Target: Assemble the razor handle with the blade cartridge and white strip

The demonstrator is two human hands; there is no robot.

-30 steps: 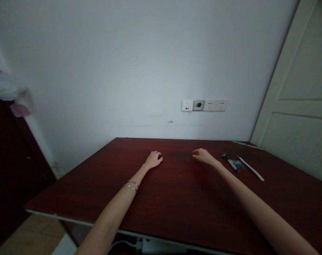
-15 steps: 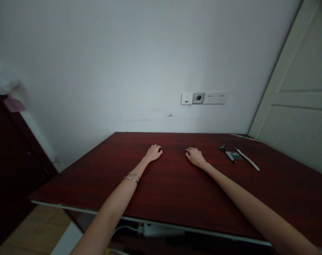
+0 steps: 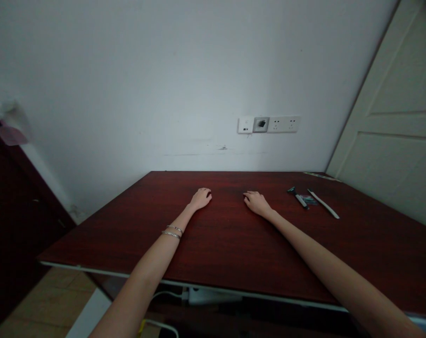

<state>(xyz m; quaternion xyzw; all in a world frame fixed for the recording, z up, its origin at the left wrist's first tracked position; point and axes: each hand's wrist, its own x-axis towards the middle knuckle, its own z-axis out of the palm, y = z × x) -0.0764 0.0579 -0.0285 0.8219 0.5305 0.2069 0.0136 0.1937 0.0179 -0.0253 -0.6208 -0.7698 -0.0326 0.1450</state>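
My left hand (image 3: 201, 198) lies palm down on the dark red wooden table (image 3: 213, 244), fingers loosely stretched and holding nothing. Two silvery bracelets circle that wrist. Across from it, my right hand (image 3: 256, 203) also rests palm down on the tabletop with its fingers apart. To the right of my right hand lies a razor (image 3: 299, 198) with a pale handle and a dark head. It overlaps a small clear packet (image 3: 310, 200) with greenish contents. Beside the packet is a long, thin whitish stick-like thing (image 3: 323, 204), whose kind I cannot make out. Neither hand touches these.
A white wall with a row of sockets (image 3: 268, 125) rises behind the table. A pale panelled door (image 3: 392, 126) stands at the right. A flat strip (image 3: 322, 177) lies at the far right edge. Below the front edge sit a white power strip (image 3: 211, 296) and cable.
The whole view has tilted slightly, so the table and sockets sit a little higher in the picture. Both hands stay in about the same place on the table.
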